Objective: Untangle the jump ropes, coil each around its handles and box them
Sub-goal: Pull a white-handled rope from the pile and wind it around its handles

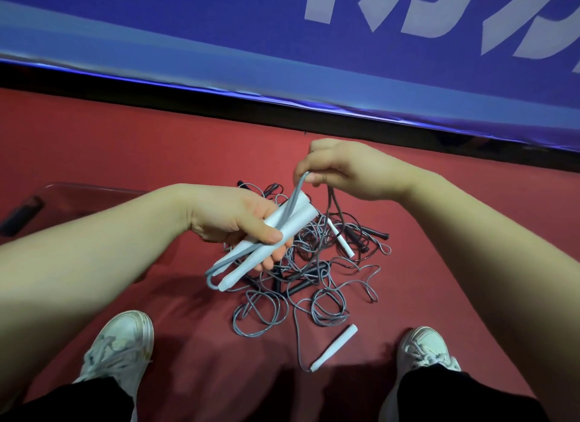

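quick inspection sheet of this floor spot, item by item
surface: red floor, carrying the ropes.
job's things: rope pile tangled, grey cords with black handles; loose white handle lying apart from the tangle; clear box at far left.
clutter: dark object at the box, cannot tell what.
grippers: left hand grips two white handles; right hand pinches the grey rope above them.
cables: nothing seen besides ropes.
surroundings: blue banner behind; white shoes below.
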`<act>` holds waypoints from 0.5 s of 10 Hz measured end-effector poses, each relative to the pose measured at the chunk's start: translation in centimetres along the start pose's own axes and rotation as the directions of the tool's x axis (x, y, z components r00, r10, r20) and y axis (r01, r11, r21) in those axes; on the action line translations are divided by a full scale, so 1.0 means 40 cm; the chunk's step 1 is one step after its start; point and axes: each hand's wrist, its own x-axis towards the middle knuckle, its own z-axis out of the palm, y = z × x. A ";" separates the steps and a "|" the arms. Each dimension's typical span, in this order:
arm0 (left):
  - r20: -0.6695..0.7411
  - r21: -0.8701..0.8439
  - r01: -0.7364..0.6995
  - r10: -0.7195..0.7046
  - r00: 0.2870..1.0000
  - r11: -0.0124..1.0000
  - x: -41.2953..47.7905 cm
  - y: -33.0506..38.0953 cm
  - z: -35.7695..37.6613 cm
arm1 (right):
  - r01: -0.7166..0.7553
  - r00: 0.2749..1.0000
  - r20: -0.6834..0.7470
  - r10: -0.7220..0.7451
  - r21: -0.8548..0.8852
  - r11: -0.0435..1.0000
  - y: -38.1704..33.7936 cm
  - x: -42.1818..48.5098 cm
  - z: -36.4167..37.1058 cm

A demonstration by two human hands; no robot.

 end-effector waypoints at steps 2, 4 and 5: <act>-0.109 -0.025 -0.140 0.137 0.985 0.990 -0.027 0.044 0.014 | -0.202 0.964 -0.128 0.234 0.225 0.953 0.000 -0.012 0.092; -0.514 0.000 -0.147 0.126 0.848 0.989 -0.024 0.043 0.000 | -0.298 0.914 -0.014 0.405 0.653 0.696 0.021 -0.021 0.139; -0.559 -0.016 -0.145 0.112 0.822 0.989 -0.009 0.028 -0.013 | -0.360 0.884 -0.019 0.467 0.609 0.707 0.035 -0.031 0.130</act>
